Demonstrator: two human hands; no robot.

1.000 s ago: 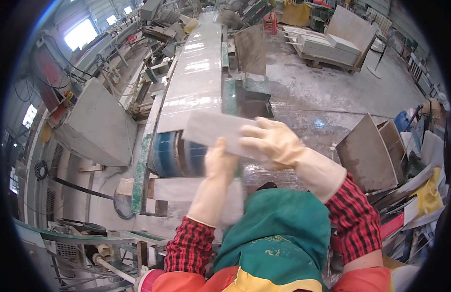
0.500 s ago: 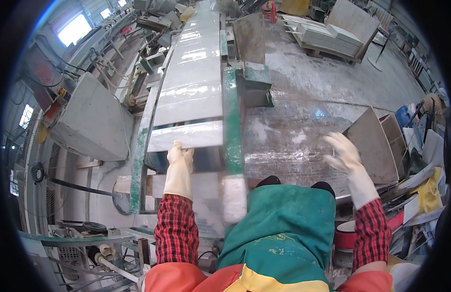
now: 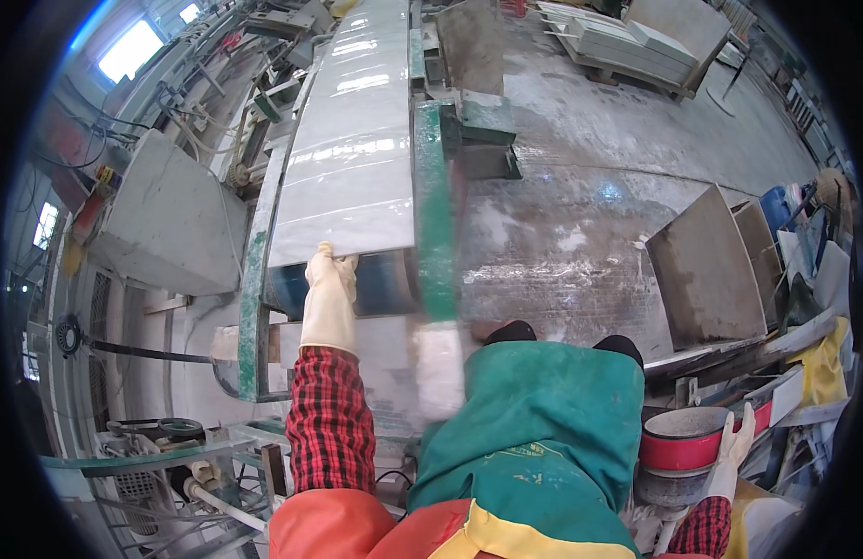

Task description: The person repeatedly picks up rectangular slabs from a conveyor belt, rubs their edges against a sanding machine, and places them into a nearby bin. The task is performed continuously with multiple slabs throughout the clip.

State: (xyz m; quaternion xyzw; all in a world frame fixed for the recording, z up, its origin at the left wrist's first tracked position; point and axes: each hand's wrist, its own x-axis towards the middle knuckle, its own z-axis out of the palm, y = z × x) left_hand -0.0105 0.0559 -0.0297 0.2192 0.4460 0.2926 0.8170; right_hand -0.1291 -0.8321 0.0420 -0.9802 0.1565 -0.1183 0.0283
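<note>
My left hand (image 3: 331, 296), in a cream rubber glove, is closed at the near edge of a white glossy slab (image 3: 343, 228). Its fingertips lie on the top of that edge; the thumb is hard to make out. The slab rests in a row of similar slabs on a dark blue conveyor belt (image 3: 385, 284), whose near end shows bare beside the hand. At the lower right, my right hand (image 3: 732, 456), gloved alike, has its fingers stretched out beside a round red-banded tub (image 3: 678, 447). Whether it touches the tub's rim I cannot tell.
Green rails (image 3: 438, 224) flank the conveyor, with a white wrapped pad (image 3: 440, 373) at the right rail's near end. Brown boards (image 3: 706, 270) lean at the right. A pallet of white slabs (image 3: 627, 47) stands farther back. A large grey box (image 3: 175, 214) is on the left.
The gap between the nearest slab and the row has closed, with my left hand still at its near edge. My right hand has dropped down and right to beside the red-banded tub.
</note>
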